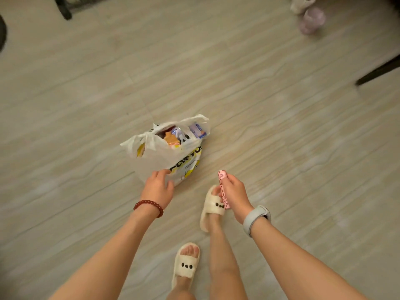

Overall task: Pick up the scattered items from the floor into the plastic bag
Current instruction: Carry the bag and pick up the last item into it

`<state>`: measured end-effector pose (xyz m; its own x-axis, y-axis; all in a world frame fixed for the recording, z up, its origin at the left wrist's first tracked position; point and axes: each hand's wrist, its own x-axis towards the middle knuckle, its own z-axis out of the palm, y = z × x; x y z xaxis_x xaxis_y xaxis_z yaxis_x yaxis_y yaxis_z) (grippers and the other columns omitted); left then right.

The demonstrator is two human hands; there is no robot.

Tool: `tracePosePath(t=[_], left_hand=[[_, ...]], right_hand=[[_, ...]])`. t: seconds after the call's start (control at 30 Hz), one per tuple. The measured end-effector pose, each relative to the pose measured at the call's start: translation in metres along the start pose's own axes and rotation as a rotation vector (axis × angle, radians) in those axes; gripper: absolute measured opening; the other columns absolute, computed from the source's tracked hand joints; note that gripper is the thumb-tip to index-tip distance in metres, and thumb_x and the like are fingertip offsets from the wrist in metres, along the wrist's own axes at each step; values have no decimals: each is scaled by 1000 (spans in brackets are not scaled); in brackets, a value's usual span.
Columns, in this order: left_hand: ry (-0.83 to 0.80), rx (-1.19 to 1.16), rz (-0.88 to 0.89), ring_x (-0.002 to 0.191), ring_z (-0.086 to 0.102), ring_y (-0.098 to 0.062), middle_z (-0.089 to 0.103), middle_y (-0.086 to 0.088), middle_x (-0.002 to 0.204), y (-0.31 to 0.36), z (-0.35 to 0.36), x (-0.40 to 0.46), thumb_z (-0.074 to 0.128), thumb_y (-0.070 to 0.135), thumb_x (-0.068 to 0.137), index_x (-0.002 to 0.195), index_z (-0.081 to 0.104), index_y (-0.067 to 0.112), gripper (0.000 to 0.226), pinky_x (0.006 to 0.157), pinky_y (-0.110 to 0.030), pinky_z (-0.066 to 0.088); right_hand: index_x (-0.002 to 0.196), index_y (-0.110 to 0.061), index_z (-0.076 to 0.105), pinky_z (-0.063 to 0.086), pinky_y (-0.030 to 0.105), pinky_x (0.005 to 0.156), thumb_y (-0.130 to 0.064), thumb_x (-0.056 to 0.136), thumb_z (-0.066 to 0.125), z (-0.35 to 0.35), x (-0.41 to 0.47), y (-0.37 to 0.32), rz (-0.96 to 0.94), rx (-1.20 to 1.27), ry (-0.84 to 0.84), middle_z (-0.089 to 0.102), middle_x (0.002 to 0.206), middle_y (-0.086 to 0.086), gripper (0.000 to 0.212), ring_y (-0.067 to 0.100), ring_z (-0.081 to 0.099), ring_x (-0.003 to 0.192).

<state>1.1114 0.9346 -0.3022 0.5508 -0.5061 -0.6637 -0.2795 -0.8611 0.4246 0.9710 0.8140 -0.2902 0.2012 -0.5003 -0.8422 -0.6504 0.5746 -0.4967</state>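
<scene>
A white plastic bag (160, 156) with yellow and black print sits on the pale wood floor, its mouth open upward. Several small packets and boxes show inside it. My left hand (158, 187), fingers spread, rests against the bag's near side and holds nothing that I can see. To the right of the bag, above my slipper, my right hand (234, 194) grips a long pink patterned tube (223, 187), its top end poking out above my fingers.
My two feet in cream slippers (213, 207) stand just behind the bag. A pale lilac container (311, 20) and a white sack (300, 4) lie at the far right. Dark furniture legs (381, 71) cross the right edge, and another dark leg (65, 9) stands at the top left.
</scene>
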Motion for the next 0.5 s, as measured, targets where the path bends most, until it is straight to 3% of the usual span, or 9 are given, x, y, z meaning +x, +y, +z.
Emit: tracePosePath(t=[0.1,0.2,0.27,0.37,0.43,0.5], left_hand=[[12,-7,-55,125,42,-26,46,-13,135,-8,-19,39,42,17,92,129,45,10,37,104,-35,34],[88,104,-58,131,34,-25,41,-8,139,-18,-29,103,41,23,92,132,42,15,40,106,-38,33],[102,264,-32,136,25,-25,33,-5,146,-30,-33,154,41,28,92,136,35,19,45,107,-41,28],[14,466,-20,142,9,-25,16,-3,154,-55,-29,218,38,40,92,142,20,25,55,111,-46,18],[-87,583,-18,143,3,-26,13,-3,155,-75,-23,253,32,52,90,143,11,27,62,112,-51,9],[-189,638,-39,142,9,-26,26,-4,151,-93,-16,277,26,61,88,144,9,27,68,111,-56,1]], right_hand=[[99,-11,58,32,20,42,-21,96,41,24,41,-37,15,-60,-68,49,70,4,20,12,42,52],[115,-15,53,37,18,40,-15,94,45,53,112,-68,-14,-178,-119,54,75,0,22,12,46,51],[115,-10,54,47,23,53,-27,91,52,76,170,-81,-94,-378,-154,59,85,2,30,14,53,61],[114,-10,56,51,38,85,-37,89,54,113,238,-91,-178,-678,-205,64,106,10,37,25,61,96],[118,-12,55,47,35,89,-34,91,52,139,270,-89,-199,-755,-205,62,115,10,36,26,58,107],[125,-12,53,44,31,89,-25,92,50,163,290,-81,-181,-731,-266,59,124,9,35,22,56,109]])
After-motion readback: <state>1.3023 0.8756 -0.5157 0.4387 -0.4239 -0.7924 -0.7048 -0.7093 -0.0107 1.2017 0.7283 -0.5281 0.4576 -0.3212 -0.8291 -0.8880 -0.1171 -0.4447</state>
